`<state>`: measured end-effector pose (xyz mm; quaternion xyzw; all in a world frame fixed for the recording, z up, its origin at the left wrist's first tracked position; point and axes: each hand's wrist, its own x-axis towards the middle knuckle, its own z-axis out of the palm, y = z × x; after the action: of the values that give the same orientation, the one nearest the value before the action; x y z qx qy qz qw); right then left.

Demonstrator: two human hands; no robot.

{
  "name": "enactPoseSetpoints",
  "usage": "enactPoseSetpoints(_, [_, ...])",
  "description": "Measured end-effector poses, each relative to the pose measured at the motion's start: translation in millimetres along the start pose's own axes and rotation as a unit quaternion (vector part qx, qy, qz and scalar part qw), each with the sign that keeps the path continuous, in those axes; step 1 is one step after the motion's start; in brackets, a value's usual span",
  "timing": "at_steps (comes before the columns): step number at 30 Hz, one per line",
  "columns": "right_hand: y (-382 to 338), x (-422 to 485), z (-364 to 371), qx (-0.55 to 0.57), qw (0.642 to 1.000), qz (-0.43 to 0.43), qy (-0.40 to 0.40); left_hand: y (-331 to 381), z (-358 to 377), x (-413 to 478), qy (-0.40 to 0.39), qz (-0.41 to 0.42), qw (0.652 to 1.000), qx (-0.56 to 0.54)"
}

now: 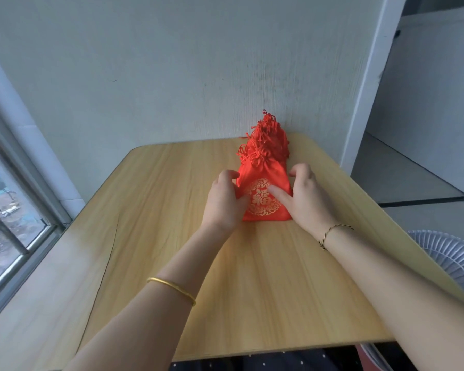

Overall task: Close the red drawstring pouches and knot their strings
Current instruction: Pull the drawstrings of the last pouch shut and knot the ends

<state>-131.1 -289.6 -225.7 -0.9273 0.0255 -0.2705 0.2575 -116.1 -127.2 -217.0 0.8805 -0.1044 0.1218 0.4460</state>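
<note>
While the pile of red drawstring pouches (269,141) lies at the 12 o'clock end of the wooden table (172,236), close to the wall, both hands hold its nearest member. The left hand (223,202) takes the top pouch (263,174) at its 9 o'clock edge, and the right hand (308,199) takes it at 3 o'clock. Each hand curls its fingers down over a side edge and lays its thumb on the red face. The right thumb (277,192) presses the gold emblem (261,203); whether the fingertips reach beneath is hidden. The satin-like cloth looks light, limp and probably slippery, so it is likely to slide and crumple rather than resist. The better hold for closing is judged to be the gathered neck at 12 o'clock, where the knotted strings (255,156) bunch together. Count: one pouch face shows whole and several more lie overlapped behind it, their number not tellable. There are also two hands, one gold bangle (172,286) on the left wrist, one twisted cord bracelet (332,232) on the right wrist, and one fan grille (450,261) at 4 o'clock.
</note>
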Motion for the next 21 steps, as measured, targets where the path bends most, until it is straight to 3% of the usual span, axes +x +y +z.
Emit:
enactPoseSetpoints(13, [1, -8, -2, 0.005, 1.0, -0.012, 0.006, -1, -5, -14, -0.009, -0.005, 1.0, -0.014])
enactPoseSetpoints(21, [-5, -11, -7, 0.026, 0.997, -0.046, 0.055, -1, -3, -19, -0.011, -0.001, 1.0, -0.027])
